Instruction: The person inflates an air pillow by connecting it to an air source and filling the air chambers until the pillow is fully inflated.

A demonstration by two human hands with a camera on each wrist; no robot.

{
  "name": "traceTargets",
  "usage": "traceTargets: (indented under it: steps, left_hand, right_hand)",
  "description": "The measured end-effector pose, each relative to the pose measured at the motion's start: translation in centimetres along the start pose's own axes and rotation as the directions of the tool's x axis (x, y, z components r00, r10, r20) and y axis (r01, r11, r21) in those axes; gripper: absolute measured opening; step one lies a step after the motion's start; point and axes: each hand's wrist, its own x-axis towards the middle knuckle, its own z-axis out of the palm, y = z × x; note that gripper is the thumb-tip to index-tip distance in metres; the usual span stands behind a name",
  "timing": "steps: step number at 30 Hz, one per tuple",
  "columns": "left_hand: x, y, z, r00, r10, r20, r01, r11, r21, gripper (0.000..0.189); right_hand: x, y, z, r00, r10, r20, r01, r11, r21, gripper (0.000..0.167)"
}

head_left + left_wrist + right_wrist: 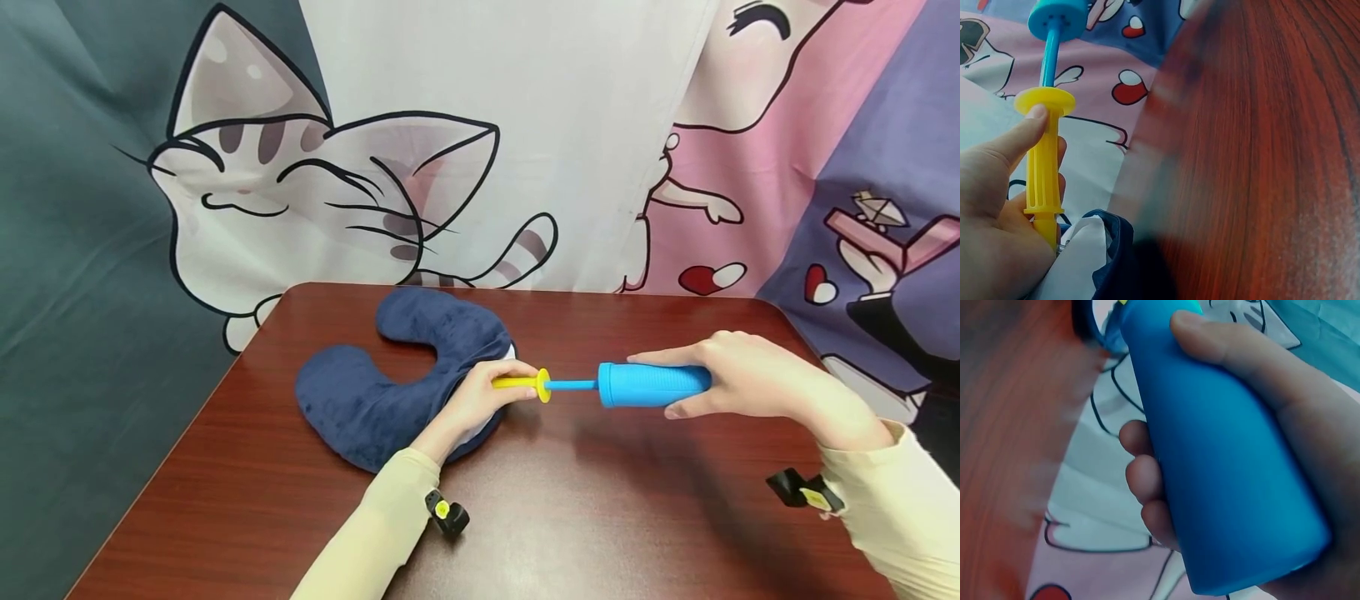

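Note:
My left hand (480, 393) grips the yellow ribbed handle of a hand air pump (651, 385), its thumb just under the yellow flange in the left wrist view. A thin blue rod (573, 385) runs from the flange to the blue barrel, with a stretch of it exposed. Round that barrel (1210, 444) curl the fingers and thumb of my right hand (757, 379). The pump lies roughly level above the table. Behind and under my left hand is a navy U-shaped neck pillow (390, 408). White lining (1082, 262) shows at its opening by the yellow end; whether the tip is inserted is hidden.
The pillow rests on a dark reddish wooden table (570, 517). Behind the table hangs a cloth backdrop (585, 150) printed with cartoon cats. A small black device (447, 512) sits on my left sleeve, and another (806, 490) on the right.

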Motion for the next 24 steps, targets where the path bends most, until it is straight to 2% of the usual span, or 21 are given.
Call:
traceTargets:
  steps: [7, 15, 24]
  left_hand:
    - [-0.1, 0.2, 0.0, 1.000, -0.014, 0.004, 0.014, 1.000, 0.004, 0.030]
    - [-0.1, 0.0, -0.1, 1.000, -0.005, 0.004, 0.005, 1.000, 0.004, 0.029]
    - [-0.1, -0.1, -0.1, 1.000, 0.006, 0.019, -0.005, 1.000, -0.028, 0.029]
  right_hand:
    - [-2.1, 1.1, -1.0, 1.000, 0.022, -0.012, -0.022, 1.000, -0.018, 0.068]
    - [-4.2, 2.5, -2.0, 0.994, 0.111, -0.008, -0.111, 0.994, -0.025, 0.071]
    - [-4.3, 2.9, -1.7, 0.993, 0.115, -0.012, -0.116, 0.993, -0.024, 0.071]
